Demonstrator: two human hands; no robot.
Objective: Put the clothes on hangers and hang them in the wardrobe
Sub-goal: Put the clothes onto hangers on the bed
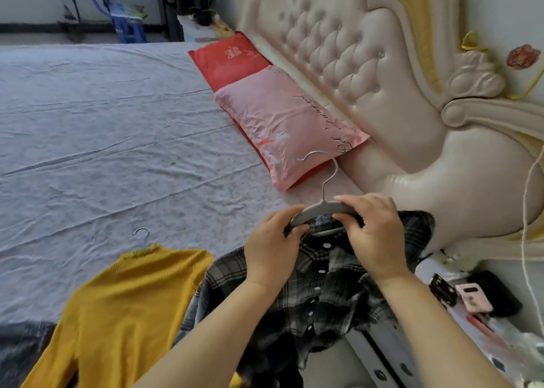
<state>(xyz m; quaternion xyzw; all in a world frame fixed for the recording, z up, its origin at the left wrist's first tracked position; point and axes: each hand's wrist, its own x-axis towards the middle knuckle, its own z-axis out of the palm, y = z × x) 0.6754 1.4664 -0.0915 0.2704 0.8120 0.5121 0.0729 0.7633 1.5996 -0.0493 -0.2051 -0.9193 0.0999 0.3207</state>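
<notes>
Plaid shirt [323, 287], soft and limp, lies on the bed [117, 122] before me. My left hand [269, 249] and right hand [375, 234] pinch the stiff grey hanger [319, 209] at its collar, probably the surest hold.

- The left hand [272, 249] is curling round the left end of the grey hanger [317, 209], fingers on top and thumb beneath.
- The right hand [375, 234] is pinching the hanger's right shoulder, fingers above and thumb below.
- Both bare forearms are angling in toward the hanger from below it.
</notes>
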